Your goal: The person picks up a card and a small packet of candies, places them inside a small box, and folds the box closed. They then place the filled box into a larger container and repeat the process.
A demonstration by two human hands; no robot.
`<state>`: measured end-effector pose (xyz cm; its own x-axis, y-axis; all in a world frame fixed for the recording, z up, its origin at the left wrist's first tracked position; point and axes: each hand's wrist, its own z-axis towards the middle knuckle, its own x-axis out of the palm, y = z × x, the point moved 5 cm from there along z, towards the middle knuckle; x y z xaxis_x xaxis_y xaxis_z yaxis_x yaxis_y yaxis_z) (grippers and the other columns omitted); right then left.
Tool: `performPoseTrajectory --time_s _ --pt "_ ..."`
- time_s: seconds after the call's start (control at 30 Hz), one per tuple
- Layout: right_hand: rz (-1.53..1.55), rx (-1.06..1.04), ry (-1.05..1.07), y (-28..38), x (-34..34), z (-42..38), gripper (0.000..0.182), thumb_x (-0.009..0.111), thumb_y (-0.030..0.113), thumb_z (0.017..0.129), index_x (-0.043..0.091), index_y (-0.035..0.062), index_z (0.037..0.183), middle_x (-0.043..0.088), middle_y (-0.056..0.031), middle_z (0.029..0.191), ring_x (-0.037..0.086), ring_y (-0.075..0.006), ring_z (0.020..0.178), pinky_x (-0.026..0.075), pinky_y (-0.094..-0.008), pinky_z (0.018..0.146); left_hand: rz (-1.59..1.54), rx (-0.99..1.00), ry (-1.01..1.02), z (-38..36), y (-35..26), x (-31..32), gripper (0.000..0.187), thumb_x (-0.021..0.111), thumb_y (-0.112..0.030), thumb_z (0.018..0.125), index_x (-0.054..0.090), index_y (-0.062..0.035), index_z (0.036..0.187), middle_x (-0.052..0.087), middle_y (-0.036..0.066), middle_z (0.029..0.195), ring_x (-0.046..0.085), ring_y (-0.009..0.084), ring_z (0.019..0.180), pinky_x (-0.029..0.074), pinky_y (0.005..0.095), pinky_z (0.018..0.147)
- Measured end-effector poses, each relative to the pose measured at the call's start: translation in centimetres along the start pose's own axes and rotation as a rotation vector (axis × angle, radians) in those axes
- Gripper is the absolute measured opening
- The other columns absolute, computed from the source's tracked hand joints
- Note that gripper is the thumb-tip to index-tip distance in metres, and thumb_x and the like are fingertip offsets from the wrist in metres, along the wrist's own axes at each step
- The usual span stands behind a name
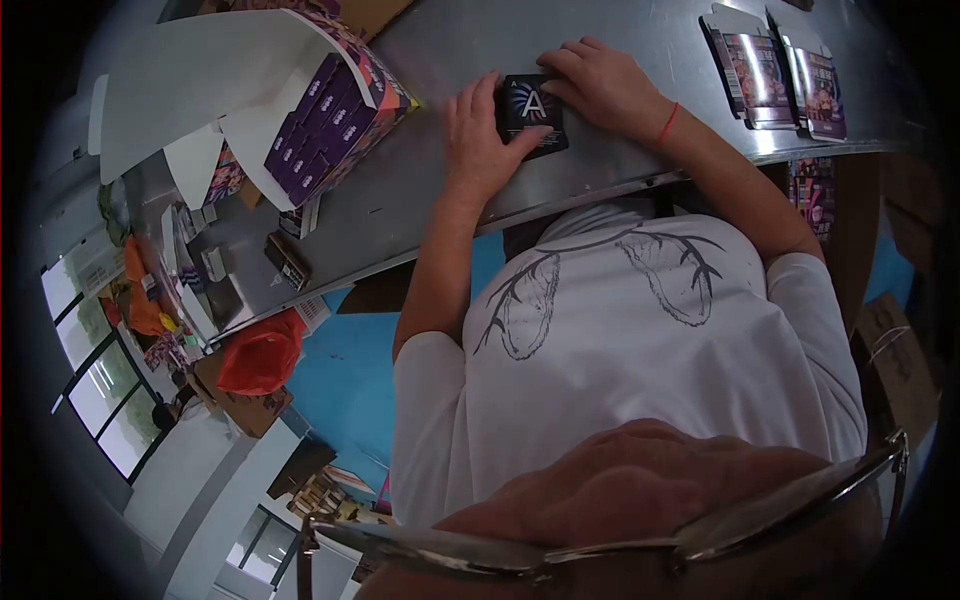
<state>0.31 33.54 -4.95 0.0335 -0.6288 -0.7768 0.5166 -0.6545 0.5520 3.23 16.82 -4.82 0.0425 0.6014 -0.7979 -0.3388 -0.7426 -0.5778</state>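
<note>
A black card deck (527,112) with a large white "A" and a bluish swirl on its face lies at the metal table, between my two hands. My left hand (482,140) holds it from the left, its fingers along the side and its thumb across the lower face. At the upper right corner, my right hand (605,88) grips the deck with bent fingers, the thumb against its edge. A red string circles the right wrist.
On the left of the metal table (450,45) stands an opened display carton (380,85) holding purple boxes (315,135). Two flattened printed boxes (760,75) lie at the right. A dark small box (287,262) and a red bag (262,355) are at the lower left.
</note>
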Motion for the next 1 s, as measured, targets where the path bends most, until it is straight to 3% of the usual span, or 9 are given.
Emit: performPoseTrajectory --time_s 0.2,0.3,0.57,0.93,1.0 --pt "-0.037 -0.010 0.052 1.1 0.1 -0.1 0.025 0.063 0.015 0.080 0.058 0.0050 0.102 0.058 -0.0084 0.094 0.057 -0.0281 0.090 0.049 -0.0370 0.076 -0.002 -0.022 -0.008 -0.5 0.2 0.8 0.073 0.079 -0.028 0.067 0.046 -0.0043 0.127 0.047 0.015 0.123 0.043 0.0328 0.114 0.038 0.0409 0.097" --pt "-0.108 -0.138 -0.072 2.5 -1.0 -0.6 0.021 0.063 0.014 0.077 0.059 0.0038 0.095 0.059 -0.0090 0.088 0.057 -0.0264 0.085 0.050 -0.0349 0.072 -0.060 -0.013 -0.075 -0.7 0.3 0.9 0.074 0.080 -0.030 0.065 0.047 -0.0060 0.127 0.045 0.014 0.124 0.042 0.0334 0.112 0.036 0.0427 0.097" --pt "-0.309 -0.228 -0.046 4.4 -1.7 -2.2 0.042 0.059 0.015 0.076 0.052 0.0030 0.116 0.056 -0.0088 0.100 0.056 -0.0232 0.091 0.048 -0.0336 0.079 -0.087 -0.015 -0.100 -1.1 0.5 0.9 0.073 0.081 -0.025 0.066 0.047 -0.0127 0.129 0.043 0.014 0.126 0.042 0.0333 0.113 0.036 0.0436 0.097" --pt "-0.294 -0.214 -0.013 5.0 -1.6 -2.9 0.048 0.060 0.015 0.077 0.047 0.0048 0.123 0.053 -0.0131 0.110 0.055 -0.0257 0.094 0.048 -0.0346 0.081 -0.096 -0.006 -0.112 -1.5 0.7 1.2 0.075 0.081 -0.024 0.067 0.044 -0.0111 0.131 0.043 0.014 0.127 0.043 0.0337 0.113 0.037 0.0434 0.096" --pt "-0.299 -0.213 -0.011 5.0 -1.5 -2.9 0.049 0.060 0.015 0.078 0.047 0.0050 0.123 0.052 -0.0130 0.110 0.055 -0.0258 0.094 0.049 -0.0345 0.081 -0.232 -0.050 -0.137 -1.5 0.8 1.2 0.077 0.081 -0.022 0.066 0.041 -0.0094 0.130 0.044 0.014 0.126 0.044 0.0339 0.113 0.037 0.0433 0.096"
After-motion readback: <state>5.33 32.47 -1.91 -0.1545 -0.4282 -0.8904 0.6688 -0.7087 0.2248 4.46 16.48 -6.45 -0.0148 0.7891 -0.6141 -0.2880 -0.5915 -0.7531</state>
